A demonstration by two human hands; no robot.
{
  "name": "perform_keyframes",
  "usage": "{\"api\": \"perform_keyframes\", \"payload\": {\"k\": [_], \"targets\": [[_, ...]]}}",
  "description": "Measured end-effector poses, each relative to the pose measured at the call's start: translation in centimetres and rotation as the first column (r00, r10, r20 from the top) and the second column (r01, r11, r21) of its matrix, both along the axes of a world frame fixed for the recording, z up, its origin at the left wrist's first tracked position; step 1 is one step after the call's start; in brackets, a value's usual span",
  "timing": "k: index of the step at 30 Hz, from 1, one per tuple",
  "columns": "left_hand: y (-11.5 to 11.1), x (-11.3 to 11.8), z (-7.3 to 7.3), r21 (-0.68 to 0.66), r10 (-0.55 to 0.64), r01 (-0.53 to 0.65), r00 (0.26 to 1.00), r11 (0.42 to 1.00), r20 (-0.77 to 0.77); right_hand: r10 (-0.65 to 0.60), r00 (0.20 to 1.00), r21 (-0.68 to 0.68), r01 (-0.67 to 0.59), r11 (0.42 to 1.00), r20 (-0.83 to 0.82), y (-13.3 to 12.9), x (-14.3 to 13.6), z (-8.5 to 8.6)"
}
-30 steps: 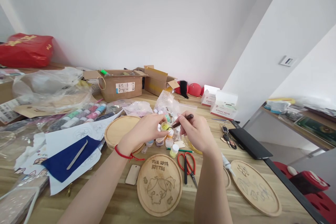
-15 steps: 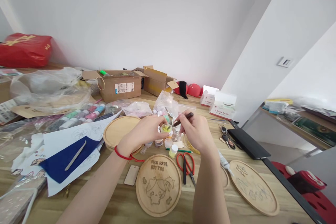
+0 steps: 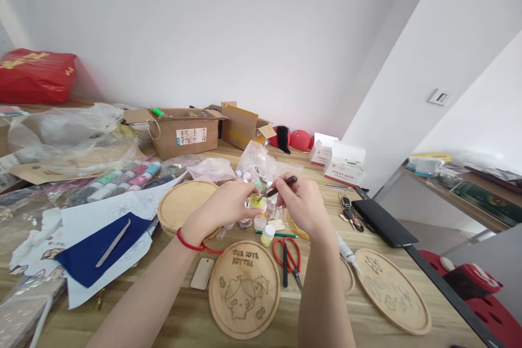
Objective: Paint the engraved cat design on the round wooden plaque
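My left hand, with a red string at the wrist, holds a small open jar with yellow-green contents between thumb and fingers. My right hand grips a dark-handled tool, its tip at the jar's mouth. Small jars and bottles cluster beneath both hands. Nearer to me stand a small yellow bottle and red-handled scissors. A round wooden plate with a drawn kitten and lettering lies below my hands.
Another round plate lies left, and an oval one right. Tweezers rest on blue cloth. Cardboard boxes, plastic bags and sticky-note boxes line the back. Keys and a black case are right.
The view has shifted slightly, so the surroundings appear a little further left. Both hands keep their hold on the jar and the tool, with little movement.
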State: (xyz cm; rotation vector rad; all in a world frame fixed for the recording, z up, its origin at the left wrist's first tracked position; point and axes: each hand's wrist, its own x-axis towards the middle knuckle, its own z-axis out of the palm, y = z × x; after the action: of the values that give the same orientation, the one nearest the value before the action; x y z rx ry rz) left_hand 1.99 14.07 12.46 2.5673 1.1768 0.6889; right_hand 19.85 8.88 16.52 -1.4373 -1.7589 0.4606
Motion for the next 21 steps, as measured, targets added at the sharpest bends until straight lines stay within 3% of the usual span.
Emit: {"api": "perform_keyframes", "payload": {"k": [4,6,12,21], "targets": [[-0.1,-0.1,0.2,0.009,0.013,-0.012,1.000,1.000,-0.013,0.164,0.984,-0.048,-0.167,0.985,-0.071,-0.1,-0.3,-0.2],[-0.2,-0.1,0.3,0.005,0.011,-0.011,1.000,1.000,-0.010,0.184,0.980,-0.076,-0.190,0.979,-0.080,-0.3,-0.2,-0.1],[-0.3,0.2,0.2,0.003,0.015,-0.015,1.000,1.000,-0.010,0.006,0.999,-0.004,-0.006,1.000,0.033,-0.3,0.1,0.0],[0.0,-0.1,0.1,0.020,0.049,-0.048,0.998,0.999,-0.026,0.030,0.999,0.014,-0.030,0.999,0.032,0.7,0.1,-0.5]]}}
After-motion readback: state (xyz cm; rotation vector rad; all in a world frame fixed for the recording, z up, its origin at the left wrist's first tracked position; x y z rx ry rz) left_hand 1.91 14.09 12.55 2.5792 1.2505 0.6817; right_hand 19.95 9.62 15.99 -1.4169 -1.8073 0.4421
